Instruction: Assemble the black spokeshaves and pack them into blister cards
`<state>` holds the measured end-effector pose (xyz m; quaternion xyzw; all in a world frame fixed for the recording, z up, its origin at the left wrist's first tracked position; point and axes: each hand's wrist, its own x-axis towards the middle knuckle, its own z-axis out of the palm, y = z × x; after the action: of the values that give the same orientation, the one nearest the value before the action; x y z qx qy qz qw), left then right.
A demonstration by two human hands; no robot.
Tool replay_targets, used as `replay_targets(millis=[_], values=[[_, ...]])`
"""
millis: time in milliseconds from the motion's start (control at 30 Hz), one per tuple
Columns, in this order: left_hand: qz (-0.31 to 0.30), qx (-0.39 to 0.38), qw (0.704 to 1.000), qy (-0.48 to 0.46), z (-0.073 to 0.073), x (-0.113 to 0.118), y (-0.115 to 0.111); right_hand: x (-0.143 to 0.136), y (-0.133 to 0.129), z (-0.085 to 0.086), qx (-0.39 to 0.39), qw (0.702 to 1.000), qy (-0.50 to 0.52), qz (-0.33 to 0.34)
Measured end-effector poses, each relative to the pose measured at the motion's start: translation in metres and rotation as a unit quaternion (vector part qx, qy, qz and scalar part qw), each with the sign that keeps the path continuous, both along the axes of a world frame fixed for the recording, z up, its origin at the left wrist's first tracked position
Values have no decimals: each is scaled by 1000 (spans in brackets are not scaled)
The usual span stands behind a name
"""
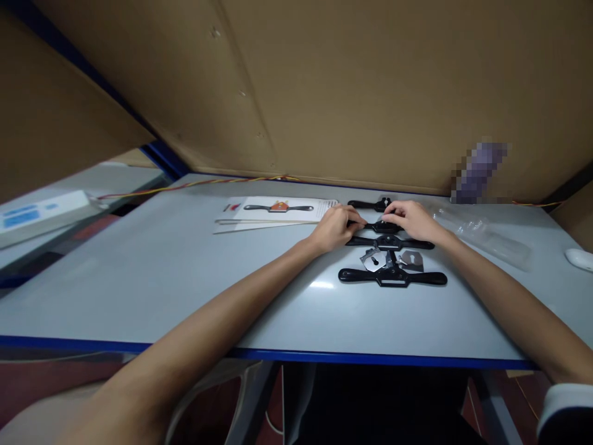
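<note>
My left hand (337,226) is closed on one handle of a black spokeshave (383,227), which lies second from the back in a column of them. Over the middle of that spokeshave, my right hand (411,220) has its fingertips pinched together; what they hold is too small to make out. Behind it is another black spokeshave (364,204). Just in front lies a third spokeshave (388,243), partly under my hands. The nearest spokeshave (393,277) lies crosswise, with a shiny metal blade (373,261) and a second blade (412,260) behind it.
Flat cards (278,211) printed with a spokeshave lie left of my hands. Crumpled clear plastic bags (491,238) lie to the right, a white mouse (579,258) at the far right. A brown board (347,93) rises behind the grey table (185,290); yellow-red wire (208,183) runs along the back.
</note>
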<state>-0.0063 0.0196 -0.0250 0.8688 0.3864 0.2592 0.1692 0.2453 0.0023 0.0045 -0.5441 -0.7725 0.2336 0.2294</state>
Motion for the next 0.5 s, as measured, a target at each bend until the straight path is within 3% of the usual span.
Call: replay_targets(millis=[167,300,500], values=[[-2,0,1000,0,2,0,-3,-11,-4,-4,9,999,-33,-31],[-10,-10,1000,-14,1,0,-2,-3,-4,3,3,1000,-31,0],[-9,-10,1000,-14,-1,-2,-1,11,-4,16,-65,993,13,95]])
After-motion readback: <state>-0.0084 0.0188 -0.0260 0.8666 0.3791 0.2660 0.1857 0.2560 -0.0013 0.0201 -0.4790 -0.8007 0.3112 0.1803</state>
